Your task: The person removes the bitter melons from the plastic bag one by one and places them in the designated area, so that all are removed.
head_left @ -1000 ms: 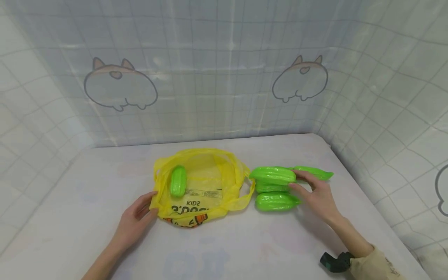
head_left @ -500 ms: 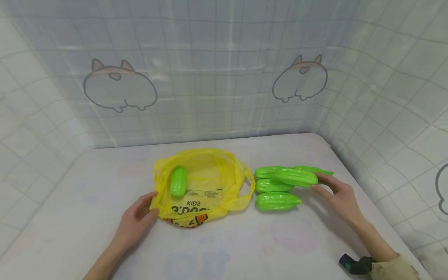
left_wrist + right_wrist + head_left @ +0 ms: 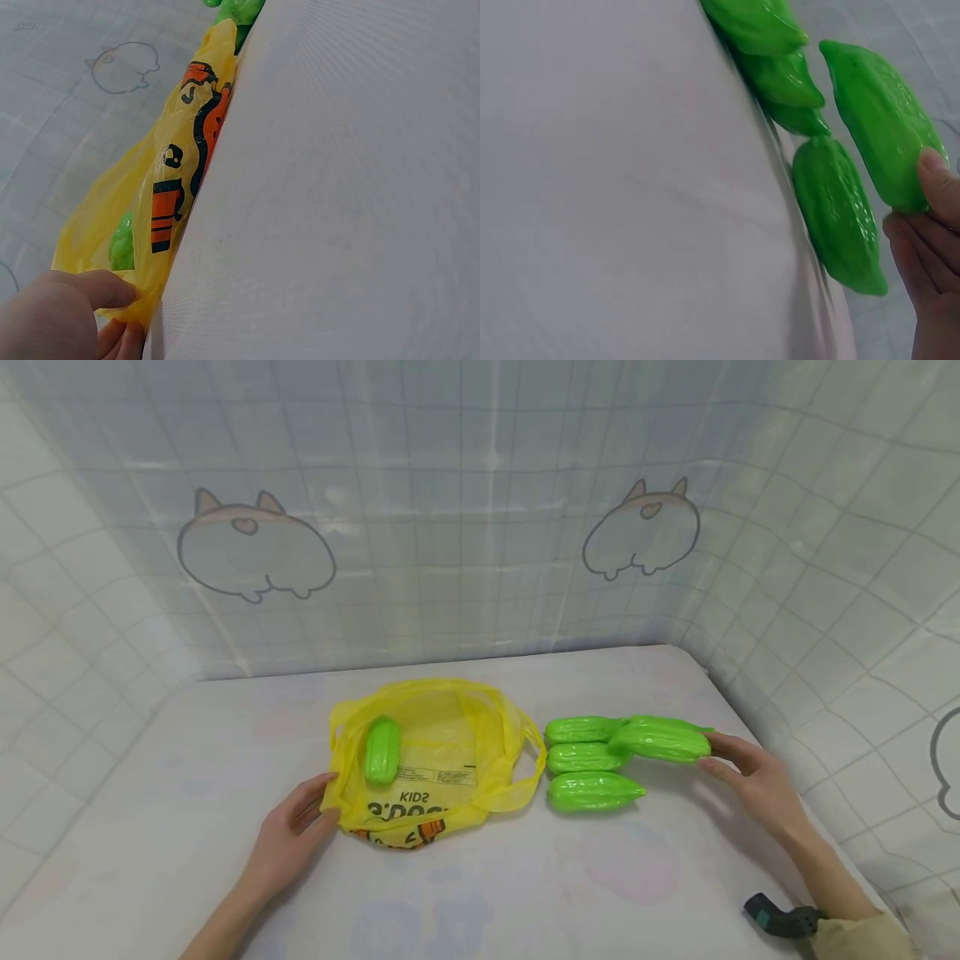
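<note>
My left hand (image 3: 294, 831) pinches the left edge of a yellow plastic bag (image 3: 491, 777), which lies with its mouth spread. Inside the bag is one glossy green bitter melon (image 3: 383, 750). At the right, my right hand (image 3: 757, 781) holds another bitter melon (image 3: 663, 739) by its blunt end, thumb on one side and fingers beneath. In the right wrist view this held melon (image 3: 885, 124) is up above the table, tip pointing away. Beside the bag, three bitter melons (image 3: 592, 792) lie in a row. One more melon (image 3: 836, 214) lies below the held one, mostly hidden in the head view.
The white tabletop (image 3: 525, 893) has faint printed patterns. Grid-patterned curtains (image 3: 450, 568) with cartoon drawings stand behind and at both sides. A dark device (image 3: 783, 918) is worn at the right wrist. The bag's handle loop (image 3: 536, 764) reaches close to the row of melons.
My right hand has moved right with the bitter melon it grips, off the top of the row and over the one lying at the back right. The left hand stays at the bag's edge.
</note>
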`<state>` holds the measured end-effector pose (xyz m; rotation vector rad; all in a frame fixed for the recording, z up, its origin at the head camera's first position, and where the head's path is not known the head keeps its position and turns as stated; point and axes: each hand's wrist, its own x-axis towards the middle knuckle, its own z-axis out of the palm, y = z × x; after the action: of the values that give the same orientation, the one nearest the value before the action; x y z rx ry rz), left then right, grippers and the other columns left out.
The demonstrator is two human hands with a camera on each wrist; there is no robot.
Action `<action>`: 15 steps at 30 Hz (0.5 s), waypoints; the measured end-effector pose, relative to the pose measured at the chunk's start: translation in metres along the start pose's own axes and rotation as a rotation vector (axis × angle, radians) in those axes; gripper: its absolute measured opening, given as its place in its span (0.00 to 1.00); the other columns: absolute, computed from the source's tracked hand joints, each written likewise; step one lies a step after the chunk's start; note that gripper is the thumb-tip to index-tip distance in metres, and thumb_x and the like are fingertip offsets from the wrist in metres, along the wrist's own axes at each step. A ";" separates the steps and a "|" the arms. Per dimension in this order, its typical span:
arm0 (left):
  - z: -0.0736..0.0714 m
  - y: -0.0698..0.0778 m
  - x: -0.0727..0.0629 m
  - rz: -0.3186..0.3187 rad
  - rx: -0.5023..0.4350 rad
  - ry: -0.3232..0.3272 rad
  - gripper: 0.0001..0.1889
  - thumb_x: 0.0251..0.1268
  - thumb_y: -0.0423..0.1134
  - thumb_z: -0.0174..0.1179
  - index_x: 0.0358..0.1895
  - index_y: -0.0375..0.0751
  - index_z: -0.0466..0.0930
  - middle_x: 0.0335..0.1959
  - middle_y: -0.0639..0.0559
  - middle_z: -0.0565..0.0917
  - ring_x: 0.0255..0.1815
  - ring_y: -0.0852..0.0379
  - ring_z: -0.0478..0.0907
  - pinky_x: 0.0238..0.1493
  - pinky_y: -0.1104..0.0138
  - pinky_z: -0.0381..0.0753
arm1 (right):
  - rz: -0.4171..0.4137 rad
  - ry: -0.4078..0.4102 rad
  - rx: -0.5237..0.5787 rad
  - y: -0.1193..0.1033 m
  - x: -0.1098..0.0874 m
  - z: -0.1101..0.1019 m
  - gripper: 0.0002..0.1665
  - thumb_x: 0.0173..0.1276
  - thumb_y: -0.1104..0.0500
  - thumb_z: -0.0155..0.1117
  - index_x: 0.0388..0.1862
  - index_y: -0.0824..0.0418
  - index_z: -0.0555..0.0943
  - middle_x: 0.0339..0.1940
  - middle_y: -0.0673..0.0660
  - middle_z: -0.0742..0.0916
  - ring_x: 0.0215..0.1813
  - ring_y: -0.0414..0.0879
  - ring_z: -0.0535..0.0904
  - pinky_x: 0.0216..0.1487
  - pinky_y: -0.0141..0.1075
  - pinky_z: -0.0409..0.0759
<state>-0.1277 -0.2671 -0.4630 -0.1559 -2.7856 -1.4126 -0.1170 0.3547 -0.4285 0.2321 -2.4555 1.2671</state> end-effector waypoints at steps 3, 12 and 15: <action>0.000 0.001 0.000 -0.004 -0.006 -0.001 0.29 0.74 0.44 0.58 0.75 0.44 0.63 0.76 0.40 0.65 0.74 0.40 0.66 0.56 0.91 0.65 | -0.003 0.008 0.023 0.003 -0.001 -0.006 0.25 0.65 0.70 0.69 0.61 0.73 0.77 0.49 0.28 0.83 0.51 0.21 0.79 0.54 0.12 0.73; 0.000 0.003 0.000 -0.020 0.001 -0.006 0.29 0.74 0.44 0.58 0.75 0.45 0.63 0.76 0.42 0.64 0.74 0.41 0.65 0.56 0.90 0.66 | 0.084 -0.004 -0.050 0.013 -0.005 -0.026 0.25 0.68 0.62 0.69 0.61 0.71 0.79 0.45 0.26 0.84 0.48 0.19 0.78 0.48 0.12 0.72; -0.001 0.003 0.000 -0.023 0.002 -0.007 0.29 0.74 0.45 0.58 0.75 0.46 0.63 0.76 0.42 0.65 0.74 0.41 0.65 0.57 0.89 0.67 | 0.116 -0.013 -0.054 0.016 -0.006 -0.031 0.25 0.68 0.61 0.69 0.61 0.71 0.78 0.44 0.25 0.83 0.47 0.18 0.79 0.45 0.12 0.72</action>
<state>-0.1275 -0.2658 -0.4604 -0.1295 -2.8034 -1.4165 -0.1086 0.3893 -0.4263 0.0851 -2.5427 1.2466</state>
